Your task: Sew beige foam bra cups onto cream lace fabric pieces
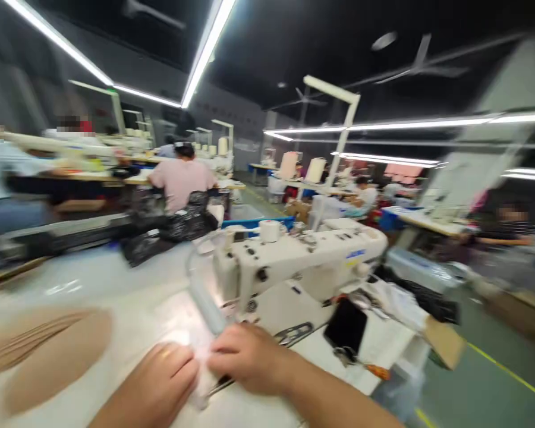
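A white sewing machine point(289, 273) stands in front of me, its light bright on the table by the needle end. My left hand point(163, 380) lies left of the needle area, fingers curled and pressed together. Close by on the right, beside the machine's head, my right hand point(247, 356) is closed with thumb and fingers together. Something pale lies between the hands, washed out by glare; what the fingers hold is too blurred to make out. Beige fabric pieces point(57, 356) rest on the white table point(138, 297) to the left.
A dark phone-like slab point(346, 326) and an orange-handled tool point(378, 372) lie on the table to the right. Black plastic bags point(189, 220) sit behind the table's far edge. A person in pink point(182, 178) sits ahead, among several other workers and machines.
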A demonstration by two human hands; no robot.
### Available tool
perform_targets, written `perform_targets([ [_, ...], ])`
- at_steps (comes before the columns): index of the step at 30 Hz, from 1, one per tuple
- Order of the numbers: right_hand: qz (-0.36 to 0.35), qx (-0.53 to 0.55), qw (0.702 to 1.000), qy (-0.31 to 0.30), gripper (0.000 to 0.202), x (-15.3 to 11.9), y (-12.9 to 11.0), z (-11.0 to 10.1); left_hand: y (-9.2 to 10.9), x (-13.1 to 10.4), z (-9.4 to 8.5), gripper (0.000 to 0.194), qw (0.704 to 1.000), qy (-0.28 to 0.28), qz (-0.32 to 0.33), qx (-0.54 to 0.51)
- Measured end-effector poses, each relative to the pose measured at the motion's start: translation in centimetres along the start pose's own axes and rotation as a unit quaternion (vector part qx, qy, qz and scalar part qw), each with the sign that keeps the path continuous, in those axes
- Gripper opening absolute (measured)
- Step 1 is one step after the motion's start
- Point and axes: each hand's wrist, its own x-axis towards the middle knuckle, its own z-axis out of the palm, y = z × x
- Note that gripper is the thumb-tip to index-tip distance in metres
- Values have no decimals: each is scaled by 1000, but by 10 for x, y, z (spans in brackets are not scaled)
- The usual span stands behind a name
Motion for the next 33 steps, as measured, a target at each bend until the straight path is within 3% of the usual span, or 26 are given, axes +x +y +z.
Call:
perform_targets([
  [2,12,59,998,26,15,-8,-1,2,8,-3,-19,29,995,-94,-24,27],
  [6,32,141,989,31,27,-16,-2,3,17,12,-29,25,988,-137,-57,49],
  [20,64,184,981,12,39,-16,-4,7,21,12,-25,18,995,-79,-56,29],
  [26,74,173,982,15,34,-16,-5,5,17,12,-24,18,992,-109,-64,-2],
  [33,86,129,988,12,20,-16,-4,6,-1,19,-13,16,996,-80,-28,-38],
])
